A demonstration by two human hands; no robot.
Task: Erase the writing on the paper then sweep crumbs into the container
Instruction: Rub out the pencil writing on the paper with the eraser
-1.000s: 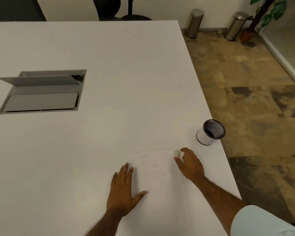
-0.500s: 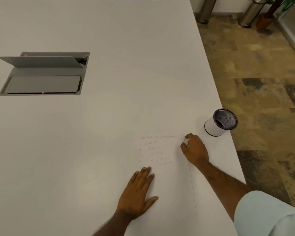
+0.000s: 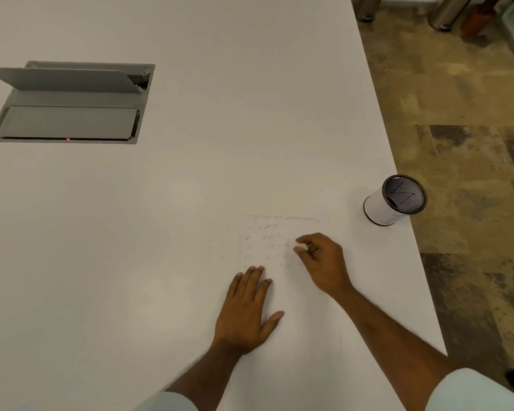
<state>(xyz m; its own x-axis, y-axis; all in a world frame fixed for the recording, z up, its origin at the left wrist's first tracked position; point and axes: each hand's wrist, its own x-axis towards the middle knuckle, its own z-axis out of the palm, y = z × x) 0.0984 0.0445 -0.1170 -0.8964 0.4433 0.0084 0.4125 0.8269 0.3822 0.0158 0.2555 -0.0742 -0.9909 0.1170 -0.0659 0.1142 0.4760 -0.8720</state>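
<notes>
A white sheet of paper lies near the table's right front edge, with faint pencil lines of a numbered list across its upper half. My left hand presses flat on the paper's left side, fingers straight. My right hand pinches a small white eraser and holds it on the middle lines of the writing. A white cylindrical container with a dark mesh inside stands to the right of the paper, close to the table's edge.
The white table has a grey recessed cable box with its flap raised at the far left. The table's right edge drops to a mottled floor, where metal bins stand at the top.
My right hand moved the eraser left from the paper's top right corner onto the middle of the writing. My left hand stayed pressed on the paper. The view tilted down.
</notes>
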